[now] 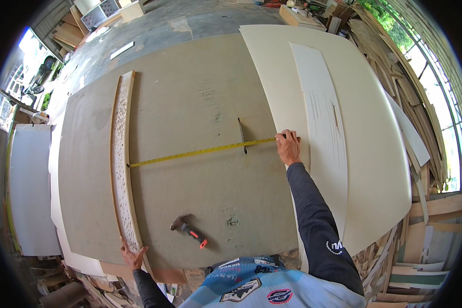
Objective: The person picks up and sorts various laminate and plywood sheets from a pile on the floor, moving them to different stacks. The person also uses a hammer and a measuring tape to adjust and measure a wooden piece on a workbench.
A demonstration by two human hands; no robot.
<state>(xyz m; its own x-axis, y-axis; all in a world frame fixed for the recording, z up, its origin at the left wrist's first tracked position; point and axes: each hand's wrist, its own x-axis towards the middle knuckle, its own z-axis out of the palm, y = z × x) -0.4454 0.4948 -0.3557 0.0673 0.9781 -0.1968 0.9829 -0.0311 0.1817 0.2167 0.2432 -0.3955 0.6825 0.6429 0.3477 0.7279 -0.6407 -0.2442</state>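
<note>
My right hand [289, 147] is closed around the case end of a tape measure, whose case is mostly hidden by my fingers. Its yellow blade [200, 150] stretches left across a grey-brown panel [190, 113] to the edge of a long narrow wooden piece [121, 128] with raised side strips and a pale, speckled middle. My left hand [132, 255] grips the near end of that piece, thumb on one side and fingers on the other. Between my hands lies a claw hammer [189, 232] with a black and orange handle. A thin dark tool [242, 136] rests beneath or beside the tape.
On the right, a large cream sheet [369, 128] overlaps the panel, with a long white strip [321, 113] on it. Stacked boards and offcuts [395, 77] line the right side. A pale panel [31, 190] stands at the left. Scraps [122, 50] lie on the concrete floor beyond.
</note>
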